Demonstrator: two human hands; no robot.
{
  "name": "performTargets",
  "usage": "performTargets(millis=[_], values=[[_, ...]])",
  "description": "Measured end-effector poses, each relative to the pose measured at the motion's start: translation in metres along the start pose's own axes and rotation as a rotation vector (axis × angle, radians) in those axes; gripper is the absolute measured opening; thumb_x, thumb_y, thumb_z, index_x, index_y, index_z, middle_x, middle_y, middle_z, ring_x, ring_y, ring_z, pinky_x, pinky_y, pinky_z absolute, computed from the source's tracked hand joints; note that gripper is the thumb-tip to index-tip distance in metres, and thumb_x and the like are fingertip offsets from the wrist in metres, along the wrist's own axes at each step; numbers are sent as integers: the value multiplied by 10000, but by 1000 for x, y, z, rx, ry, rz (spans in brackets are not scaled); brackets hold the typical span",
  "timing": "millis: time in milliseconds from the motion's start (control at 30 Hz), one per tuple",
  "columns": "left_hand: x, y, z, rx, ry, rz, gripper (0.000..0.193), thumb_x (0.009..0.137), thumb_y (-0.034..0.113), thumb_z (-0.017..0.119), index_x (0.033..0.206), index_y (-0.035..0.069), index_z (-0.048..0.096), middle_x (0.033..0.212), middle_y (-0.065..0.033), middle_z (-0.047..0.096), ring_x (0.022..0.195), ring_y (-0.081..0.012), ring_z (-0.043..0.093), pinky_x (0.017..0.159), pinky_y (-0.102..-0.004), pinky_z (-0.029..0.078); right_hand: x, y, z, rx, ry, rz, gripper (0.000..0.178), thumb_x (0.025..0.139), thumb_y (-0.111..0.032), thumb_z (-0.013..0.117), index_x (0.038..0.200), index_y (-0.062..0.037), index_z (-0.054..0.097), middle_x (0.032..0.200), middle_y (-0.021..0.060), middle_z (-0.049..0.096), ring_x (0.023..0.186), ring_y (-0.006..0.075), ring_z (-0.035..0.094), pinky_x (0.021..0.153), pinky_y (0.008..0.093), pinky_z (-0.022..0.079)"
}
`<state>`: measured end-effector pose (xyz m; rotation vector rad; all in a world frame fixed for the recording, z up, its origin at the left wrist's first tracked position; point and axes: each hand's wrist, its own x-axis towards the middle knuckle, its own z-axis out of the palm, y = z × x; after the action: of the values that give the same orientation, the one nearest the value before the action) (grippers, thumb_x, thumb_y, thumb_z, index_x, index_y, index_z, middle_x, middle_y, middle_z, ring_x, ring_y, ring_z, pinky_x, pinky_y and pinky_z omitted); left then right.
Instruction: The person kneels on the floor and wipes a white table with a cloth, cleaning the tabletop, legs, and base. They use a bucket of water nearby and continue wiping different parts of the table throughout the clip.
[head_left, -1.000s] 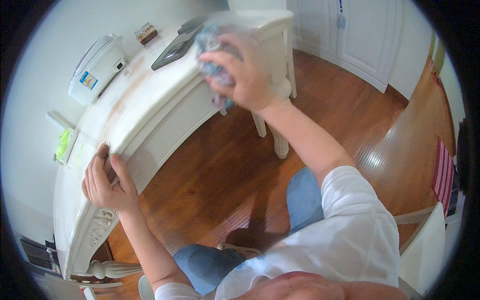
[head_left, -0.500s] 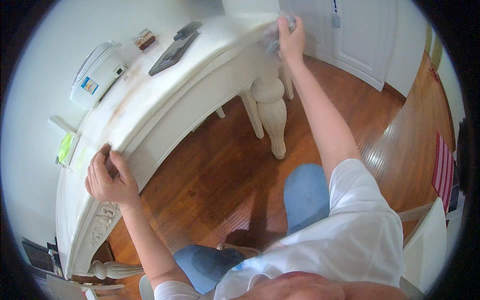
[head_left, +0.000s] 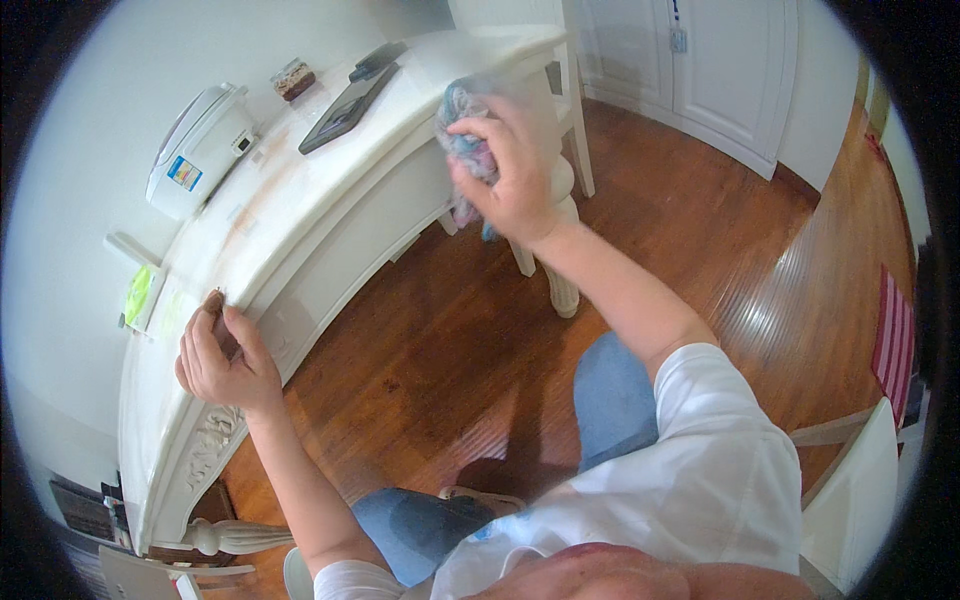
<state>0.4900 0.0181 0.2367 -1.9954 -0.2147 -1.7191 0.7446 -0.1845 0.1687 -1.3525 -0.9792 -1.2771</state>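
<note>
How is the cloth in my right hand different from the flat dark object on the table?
The cloth is mottled blue, grey and pink, while the flat dark object is mostly black and grey. The cloth is crumpled into a bunch; the flat dark object is rectangular with straight-looking edges. The cloth is gripped in the right hand, whereas the flat dark object lies on the white table.

There are two hands (head_left: pixel 225 360) (head_left: pixel 520 190), one cloth (head_left: pixel 468 150), one table (head_left: pixel 330 235), one white appliance (head_left: pixel 203 150) and one clear container (head_left: pixel 294 80).
</note>
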Motion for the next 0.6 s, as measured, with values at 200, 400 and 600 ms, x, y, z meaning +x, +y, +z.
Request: performTargets(millis=[200,400,600], values=[[0,-1,1,5,18,13,96,835,172,612,850,84,647,853,0,698,735,-159,636,691,-259,404,22,84,-23,-200,230,52,209,763,-194,644,948,-112,592,1075,143,577,1030,320,539,888,404,444],[2,2,2,-13,29,-12,80,807,168,616,819,96,649,810,5,687,709,-148,627,664,-263,395,22,55,-18,-75,218,254,171,764,-155,638,914,-88,590,1016,128,583,977,296,538,848,397,425],[5,5,0,-12,28,-47,53,773,153,628,802,113,647,775,13,677,679,-132,615,647,-260,377,-3,-74,19,217,-134,-87,250,764,-209,628,988,-104,591,1084,131,549,1094,340,500,957,471,367]])
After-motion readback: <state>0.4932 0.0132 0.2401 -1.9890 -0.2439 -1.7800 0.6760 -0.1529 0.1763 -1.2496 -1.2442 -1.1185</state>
